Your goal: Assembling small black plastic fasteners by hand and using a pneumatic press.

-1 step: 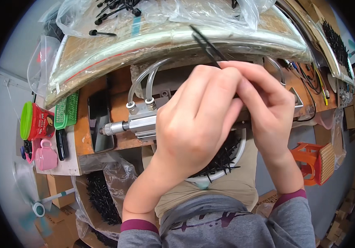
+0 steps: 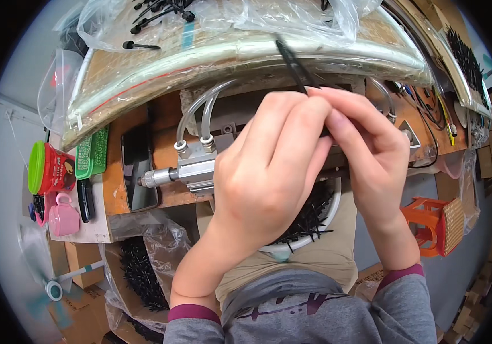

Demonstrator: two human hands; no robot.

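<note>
Thin black cable ties [image 2: 293,62] point up and away from my fingertips, their far ends blurred. My left hand [image 2: 266,172] is closed, and its fingers meet those of my right hand [image 2: 375,152], which pinches at the base of the ties. How the ties are split between the two hands is hidden by the fingers. Below the hands, a white bowl [image 2: 336,200] full of black pieces [image 2: 309,223] rests at my lap. Behind my left hand lies a metal pneumatic fixture [image 2: 197,172] with clear tubes [image 2: 207,114].
A plastic-covered shelf [image 2: 246,54] with loose black ties [image 2: 141,45] spans the far side. At left are a phone [image 2: 137,166], green basket [image 2: 93,152], red tub [image 2: 57,169] and pink cup [image 2: 64,217]. An orange stool [image 2: 426,226] stands right; a lined box [image 2: 142,275] of black pieces is lower left.
The far ends of the black ties, spread apart before, are now close together. Both hands have shifted only slightly.
</note>
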